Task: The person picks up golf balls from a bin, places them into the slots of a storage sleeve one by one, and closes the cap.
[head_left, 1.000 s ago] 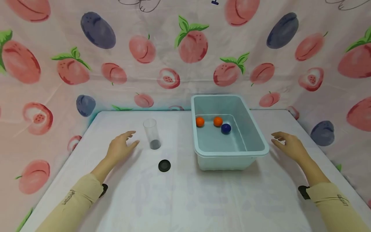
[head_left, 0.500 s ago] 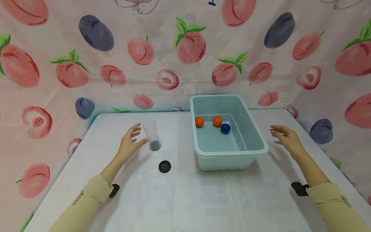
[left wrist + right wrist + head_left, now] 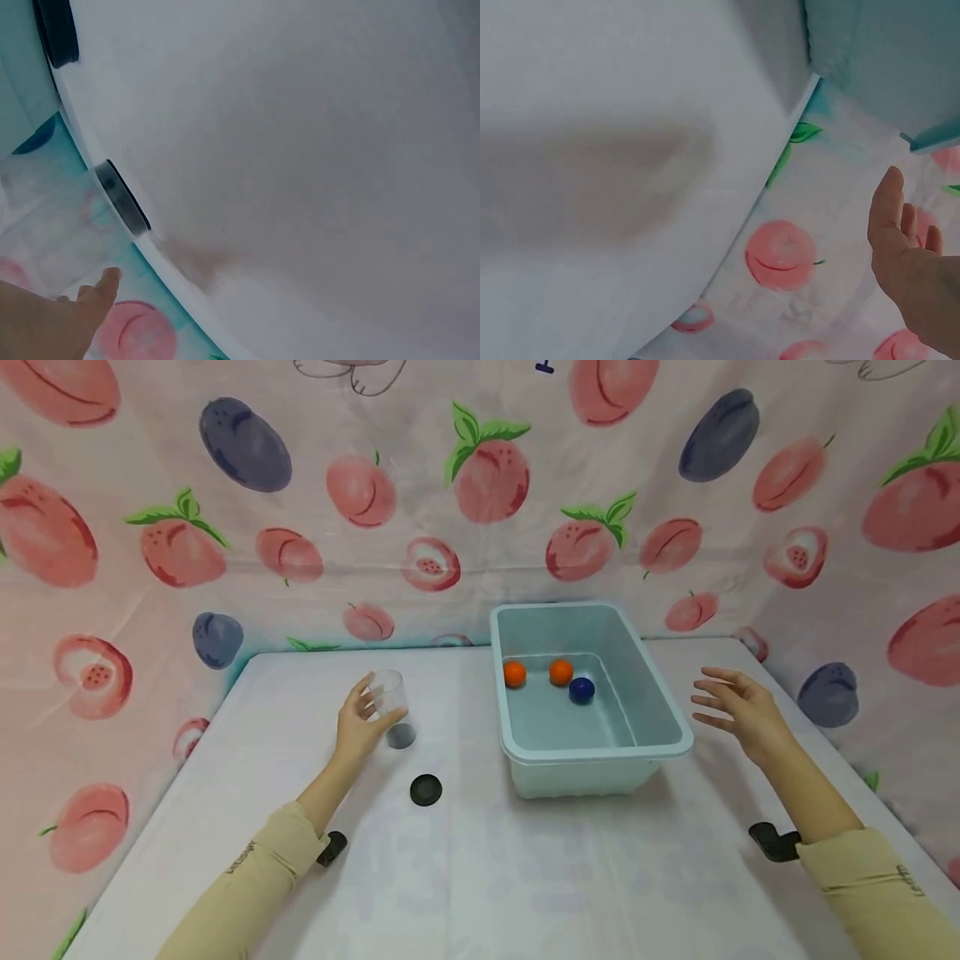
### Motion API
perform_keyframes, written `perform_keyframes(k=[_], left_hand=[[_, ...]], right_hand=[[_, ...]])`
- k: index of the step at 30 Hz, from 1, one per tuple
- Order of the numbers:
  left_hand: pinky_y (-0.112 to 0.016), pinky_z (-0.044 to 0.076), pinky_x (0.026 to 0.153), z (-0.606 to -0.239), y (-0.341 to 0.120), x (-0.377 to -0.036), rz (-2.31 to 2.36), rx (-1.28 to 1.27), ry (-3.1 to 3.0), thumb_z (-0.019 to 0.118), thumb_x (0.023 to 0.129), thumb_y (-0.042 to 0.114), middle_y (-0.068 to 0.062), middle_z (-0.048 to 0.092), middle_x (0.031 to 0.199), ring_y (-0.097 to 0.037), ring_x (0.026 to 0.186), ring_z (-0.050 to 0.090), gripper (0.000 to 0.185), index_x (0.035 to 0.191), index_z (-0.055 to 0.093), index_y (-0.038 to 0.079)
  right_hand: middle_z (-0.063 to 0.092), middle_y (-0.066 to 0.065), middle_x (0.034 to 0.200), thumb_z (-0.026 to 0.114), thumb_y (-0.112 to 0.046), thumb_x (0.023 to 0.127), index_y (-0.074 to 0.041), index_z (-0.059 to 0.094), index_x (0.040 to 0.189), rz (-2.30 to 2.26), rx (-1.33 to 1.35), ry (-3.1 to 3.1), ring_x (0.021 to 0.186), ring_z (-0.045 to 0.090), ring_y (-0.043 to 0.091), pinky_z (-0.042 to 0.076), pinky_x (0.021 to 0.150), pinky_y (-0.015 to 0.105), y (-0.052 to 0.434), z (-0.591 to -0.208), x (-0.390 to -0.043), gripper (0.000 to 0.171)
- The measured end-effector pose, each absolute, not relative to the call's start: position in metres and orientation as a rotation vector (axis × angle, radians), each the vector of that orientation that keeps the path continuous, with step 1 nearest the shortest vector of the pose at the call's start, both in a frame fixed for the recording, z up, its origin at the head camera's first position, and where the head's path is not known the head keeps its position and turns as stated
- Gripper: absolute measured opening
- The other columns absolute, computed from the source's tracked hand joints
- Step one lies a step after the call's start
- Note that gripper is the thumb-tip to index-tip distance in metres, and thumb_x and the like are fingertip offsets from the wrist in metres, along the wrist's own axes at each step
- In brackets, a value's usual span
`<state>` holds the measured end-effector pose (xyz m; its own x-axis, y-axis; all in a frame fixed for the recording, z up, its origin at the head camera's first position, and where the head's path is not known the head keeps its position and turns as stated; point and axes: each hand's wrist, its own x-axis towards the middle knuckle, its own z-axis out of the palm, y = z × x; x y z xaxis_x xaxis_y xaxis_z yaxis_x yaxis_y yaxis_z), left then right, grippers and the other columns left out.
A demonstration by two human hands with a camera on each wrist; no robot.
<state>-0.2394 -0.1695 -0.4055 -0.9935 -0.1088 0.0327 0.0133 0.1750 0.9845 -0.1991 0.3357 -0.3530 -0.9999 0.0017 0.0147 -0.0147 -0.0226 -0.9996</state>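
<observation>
A clear tube with a dark base (image 3: 401, 736) stands upright on the white table. My left hand (image 3: 363, 727) is at its left side, fingers by the upper wall and thumb across its front, the fingers spread rather than curled tight. In the left wrist view the clear tube (image 3: 52, 232) appears beyond the extended thumb or finger. A round black lid (image 3: 426, 790) lies just in front of the tube. My right hand (image 3: 746, 714) hovers to the right of a pale blue bin (image 3: 600, 757), fingers apart and holding nothing.
Inside the bin are two orange balls (image 3: 561, 672) and a dark blue ball (image 3: 581, 691). Fruit-patterned cloth (image 3: 495, 552) hangs behind the white table (image 3: 525, 877) and along its sides. The bin's right wall faces my right hand.
My left hand has moved right and forward to the tube, its thumb now overlapping the front. My right hand has lifted slightly and spread its fingers. Tube, lid and bin stay put.
</observation>
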Motion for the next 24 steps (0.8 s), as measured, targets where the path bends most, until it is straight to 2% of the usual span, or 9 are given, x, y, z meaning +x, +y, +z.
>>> perform_keyframes(k=[5, 9, 12, 17, 24], left_hand=[[-0.044, 0.041, 0.104, -0.410, -0.167, -0.238, -1.881, 0.078, -2.312, 0.072, 0.082, 0.008, -0.019, 0.053, 0.134, -0.032, 0.125, 0.050, 0.059, 0.135, 0.048, 0.007], [-0.044, 0.044, 0.101, -0.416, -0.170, -0.239, -1.821, -0.028, -2.342, 0.072, 0.082, 0.008, -0.020, 0.055, 0.131, -0.034, 0.121, 0.053, 0.056, 0.133, 0.048, 0.004], [-0.044, 0.045, 0.101, -0.417, -0.173, -0.239, -1.775, -0.090, -2.389, 0.072, 0.082, 0.010, -0.021, 0.055, 0.132, -0.036, 0.120, 0.054, 0.056, 0.132, 0.047, 0.003], [-0.044, 0.046, 0.099, -0.414, -0.178, -0.238, -1.713, -0.097, -2.442, 0.074, 0.081, 0.012, -0.022, 0.056, 0.130, -0.037, 0.119, 0.056, 0.056, 0.130, 0.048, 0.003], [-0.043, 0.047, 0.098, -0.404, -0.180, -0.243, -1.663, -0.119, -2.530, 0.075, 0.080, 0.010, -0.024, 0.057, 0.127, -0.038, 0.116, 0.057, 0.053, 0.126, 0.050, 0.001]], right_hand=[[0.065, -0.016, 0.092, 0.051, -0.015, 0.097, -0.024, 0.053, 0.107, 2.253, 0.084, -2.183, 0.080, 0.066, 0.000, 0.056, 0.064, 0.018, 0.332, -0.342, -0.200, 0.013], [0.065, -0.016, 0.092, 0.052, -0.015, 0.097, -0.023, 0.055, 0.107, 2.245, 0.135, -2.210, 0.081, 0.066, 0.000, 0.056, 0.065, 0.018, 0.331, -0.330, -0.202, 0.013], [0.063, -0.018, 0.094, 0.051, -0.019, 0.097, -0.026, 0.054, 0.106, 2.131, 0.129, -2.347, 0.081, 0.064, -0.003, 0.055, 0.066, 0.016, 0.328, -0.322, -0.203, 0.012], [0.059, -0.024, 0.097, 0.050, -0.024, 0.098, -0.032, 0.052, 0.106, 1.877, 0.135, -2.552, 0.083, 0.062, -0.007, 0.054, 0.068, 0.014, 0.321, -0.306, -0.206, 0.012], [0.059, -0.026, 0.093, 0.052, -0.022, 0.097, -0.030, 0.054, 0.105, 1.803, 0.170, -2.619, 0.083, 0.062, -0.008, 0.055, 0.068, 0.015, 0.308, -0.282, -0.212, 0.012]])
